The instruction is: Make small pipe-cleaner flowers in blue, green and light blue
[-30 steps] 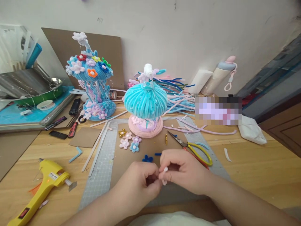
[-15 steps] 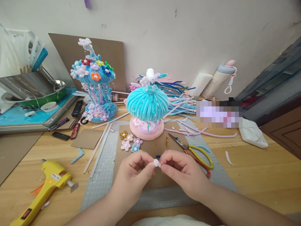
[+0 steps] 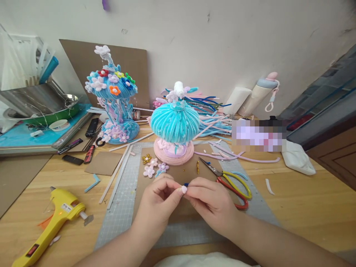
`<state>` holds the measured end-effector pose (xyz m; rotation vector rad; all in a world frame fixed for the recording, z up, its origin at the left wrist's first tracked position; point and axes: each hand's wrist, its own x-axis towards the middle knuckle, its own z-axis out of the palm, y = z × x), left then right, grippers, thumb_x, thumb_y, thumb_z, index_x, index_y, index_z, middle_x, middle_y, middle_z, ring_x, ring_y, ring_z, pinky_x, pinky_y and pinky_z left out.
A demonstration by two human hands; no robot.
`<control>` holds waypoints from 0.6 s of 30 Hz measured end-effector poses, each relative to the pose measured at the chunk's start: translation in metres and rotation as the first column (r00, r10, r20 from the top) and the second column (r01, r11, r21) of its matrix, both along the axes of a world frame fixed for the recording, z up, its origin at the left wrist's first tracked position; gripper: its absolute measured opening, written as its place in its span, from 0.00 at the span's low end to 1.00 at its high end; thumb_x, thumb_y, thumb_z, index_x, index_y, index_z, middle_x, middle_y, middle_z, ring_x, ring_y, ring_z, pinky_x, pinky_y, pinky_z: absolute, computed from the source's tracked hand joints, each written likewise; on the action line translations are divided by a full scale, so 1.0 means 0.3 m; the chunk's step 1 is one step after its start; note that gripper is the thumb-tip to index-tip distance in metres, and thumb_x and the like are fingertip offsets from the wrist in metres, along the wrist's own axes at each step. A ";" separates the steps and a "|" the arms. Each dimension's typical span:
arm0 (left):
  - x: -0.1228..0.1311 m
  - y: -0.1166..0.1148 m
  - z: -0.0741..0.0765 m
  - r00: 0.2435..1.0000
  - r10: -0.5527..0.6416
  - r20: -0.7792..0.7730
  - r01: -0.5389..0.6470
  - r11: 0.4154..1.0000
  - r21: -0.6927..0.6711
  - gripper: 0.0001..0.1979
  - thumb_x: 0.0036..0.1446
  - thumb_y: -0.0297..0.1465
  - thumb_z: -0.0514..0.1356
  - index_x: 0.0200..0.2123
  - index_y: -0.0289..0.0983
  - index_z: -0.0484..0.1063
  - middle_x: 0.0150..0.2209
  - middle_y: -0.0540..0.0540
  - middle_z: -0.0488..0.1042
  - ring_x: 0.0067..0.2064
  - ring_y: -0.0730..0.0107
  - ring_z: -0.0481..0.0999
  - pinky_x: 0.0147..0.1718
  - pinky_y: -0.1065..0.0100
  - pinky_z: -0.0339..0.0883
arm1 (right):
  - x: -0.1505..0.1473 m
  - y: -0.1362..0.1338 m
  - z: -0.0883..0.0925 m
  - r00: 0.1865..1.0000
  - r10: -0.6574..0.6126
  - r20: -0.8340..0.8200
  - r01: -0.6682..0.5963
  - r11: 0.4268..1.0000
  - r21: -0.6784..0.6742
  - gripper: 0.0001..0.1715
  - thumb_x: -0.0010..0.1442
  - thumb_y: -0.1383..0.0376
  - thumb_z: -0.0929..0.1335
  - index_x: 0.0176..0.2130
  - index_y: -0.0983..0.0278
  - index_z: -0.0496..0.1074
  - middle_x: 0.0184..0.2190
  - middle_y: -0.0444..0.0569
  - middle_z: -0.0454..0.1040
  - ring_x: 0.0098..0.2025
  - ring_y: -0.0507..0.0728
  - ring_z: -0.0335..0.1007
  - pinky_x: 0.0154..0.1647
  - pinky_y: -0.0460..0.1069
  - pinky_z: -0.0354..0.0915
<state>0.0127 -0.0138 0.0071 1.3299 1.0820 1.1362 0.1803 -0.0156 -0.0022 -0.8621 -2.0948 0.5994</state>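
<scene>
Between the fingertips of my left hand (image 3: 162, 198) and my right hand (image 3: 208, 200) is a small, pale pink piece of pipe cleaner (image 3: 184, 189), bent into a curl. Both hands are closed in a pinch on it, above the brown cardboard. Just behind the fingers a dark blue pipe cleaner bit (image 3: 186, 184) peeks out. Several small pipe cleaner flowers (image 3: 149, 171) lie left of my fingertips. A turquoise pipe cleaner dome (image 3: 175, 120) on a pink round base (image 3: 164, 155) stands beyond my hands. Scissors (image 3: 229, 180) with red and yellow handles rest to the right.
A yellow glue gun (image 3: 62, 209) lies at the left. Behind, a blue flower-covered lamp-like model (image 3: 114, 89) stands beside loose pipe cleaners (image 3: 214, 124). A grey cutting mat (image 3: 116, 218) lies under the cardboard (image 3: 178, 215). A bottle (image 3: 258, 94) leans on the wall.
My right fingers have moved in closer to my left fingertips, over the pink piece. The pink piece now shows less between them. The view has shifted slightly.
</scene>
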 end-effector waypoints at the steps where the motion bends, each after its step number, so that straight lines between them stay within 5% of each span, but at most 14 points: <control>1: 0.001 -0.001 0.002 1.000 -0.005 0.017 0.005 1.000 -0.030 0.08 0.51 0.33 0.62 0.24 0.36 0.72 0.26 0.50 0.65 0.30 0.73 0.65 0.30 0.72 0.59 | -0.001 0.000 0.000 1.000 -0.002 -0.003 0.002 1.000 0.001 0.11 0.61 0.72 0.62 0.39 0.62 0.71 0.30 0.48 0.69 0.31 0.51 0.64 0.30 0.46 0.61; 6: 0.008 -0.003 0.019 0.991 -0.013 0.136 0.050 0.961 -0.270 0.11 0.48 0.36 0.62 0.24 0.35 0.67 0.23 0.52 0.64 0.26 0.75 0.63 0.25 0.74 0.58 | -0.008 -0.006 0.015 0.991 0.015 -0.131 -0.038 0.984 -0.176 0.09 0.62 0.67 0.62 0.36 0.64 0.71 0.29 0.48 0.69 0.31 0.52 0.65 0.31 0.46 0.62; 9: 0.006 -0.006 0.027 0.998 -0.044 0.047 0.054 0.976 -0.211 0.08 0.51 0.34 0.59 0.25 0.36 0.66 0.24 0.52 0.63 0.26 0.75 0.63 0.25 0.74 0.58 | -0.008 -0.006 0.025 0.968 -0.098 -0.231 0.001 0.923 -0.385 0.16 0.62 0.60 0.61 0.28 0.66 0.69 0.24 0.47 0.67 0.27 0.51 0.63 0.27 0.46 0.60; 10: 0.002 -0.010 0.027 0.998 -0.044 -0.038 0.039 0.991 -0.128 0.07 0.52 0.32 0.58 0.25 0.36 0.66 0.25 0.51 0.64 0.27 0.75 0.63 0.25 0.73 0.58 | -0.008 -0.005 0.026 0.954 -0.121 -0.275 -0.040 0.854 -0.518 0.20 0.62 0.57 0.61 0.25 0.66 0.67 0.22 0.46 0.66 0.24 0.50 0.61 0.23 0.44 0.58; 12: -0.008 -0.019 0.025 0.971 -0.025 -0.238 0.050 0.994 0.101 0.04 0.54 0.28 0.56 0.27 0.37 0.67 0.27 0.50 0.64 0.28 0.74 0.64 0.26 0.73 0.59 | -0.008 -0.003 0.024 0.912 -0.128 -0.389 -0.246 0.589 -0.770 0.23 0.62 0.53 0.61 0.25 0.67 0.65 0.19 0.44 0.65 0.17 0.47 0.57 0.15 0.42 0.50; 14: -0.023 -0.028 0.019 0.916 0.013 -0.400 0.134 0.933 0.335 0.04 0.54 0.24 0.56 0.30 0.37 0.68 0.30 0.49 0.65 0.29 0.74 0.65 0.28 0.73 0.60 | -0.008 -0.001 0.023 0.839 -0.147 -0.523 -0.470 0.286 -0.835 0.21 0.61 0.52 0.62 0.29 0.67 0.65 0.20 0.43 0.67 0.14 0.45 0.55 0.12 0.40 0.45; 15: -0.030 -0.032 0.016 0.888 0.030 -0.459 0.189 0.886 0.423 0.05 0.54 0.23 0.55 0.33 0.38 0.68 0.31 0.48 0.66 0.31 0.74 0.67 0.29 0.73 0.61 | -0.007 0.000 0.023 0.803 -0.174 -0.570 -0.541 0.188 -0.820 0.18 0.60 0.53 0.64 0.30 0.66 0.64 0.20 0.43 0.68 0.13 0.44 0.56 0.11 0.39 0.45; 18: -0.049 -0.035 0.007 0.817 0.092 -0.569 0.309 0.764 0.567 0.09 0.55 0.21 0.56 0.37 0.39 0.67 0.34 0.47 0.69 0.35 0.71 0.69 0.34 0.70 0.62 | 0.001 0.005 0.031 0.732 -0.240 -0.637 -0.645 0.055 -0.762 0.13 0.57 0.59 0.68 0.31 0.66 0.64 0.21 0.40 0.67 0.14 0.42 0.56 0.11 0.38 0.46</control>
